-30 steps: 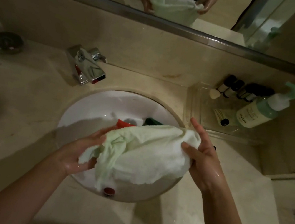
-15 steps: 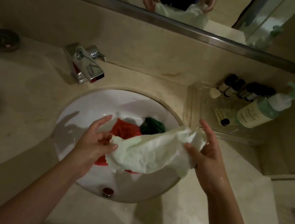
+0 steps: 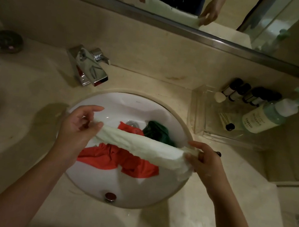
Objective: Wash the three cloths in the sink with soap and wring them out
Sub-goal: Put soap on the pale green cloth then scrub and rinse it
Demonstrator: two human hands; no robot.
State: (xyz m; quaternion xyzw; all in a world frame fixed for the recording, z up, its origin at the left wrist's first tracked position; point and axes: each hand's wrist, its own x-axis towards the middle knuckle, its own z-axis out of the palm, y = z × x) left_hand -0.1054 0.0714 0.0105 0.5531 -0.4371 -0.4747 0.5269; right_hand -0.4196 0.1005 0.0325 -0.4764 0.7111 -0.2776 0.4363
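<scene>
While our left hand (image 3: 80, 124) and right hand (image 3: 203, 159) pinch the pale cloth (image 3: 139, 146) taut, 2 cloths (image 3: 132, 163) lie in the sink (image 3: 94, 179).

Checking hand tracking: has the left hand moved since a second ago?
Yes. The left hand has gone up and away from the person, from the sink's near rim toward the faucet, gripping the white cloth.

I count three cloths: one pale cloth (image 3: 144, 148), one red cloth (image 3: 117, 160) and one green cloth (image 3: 158, 132). I see two hands, left (image 3: 78, 124) and right (image 3: 205, 160), one sink (image 3: 93, 181), one tap (image 3: 90, 69), one pump bottle (image 3: 269, 115) and one clear tray (image 3: 200, 112).
</scene>
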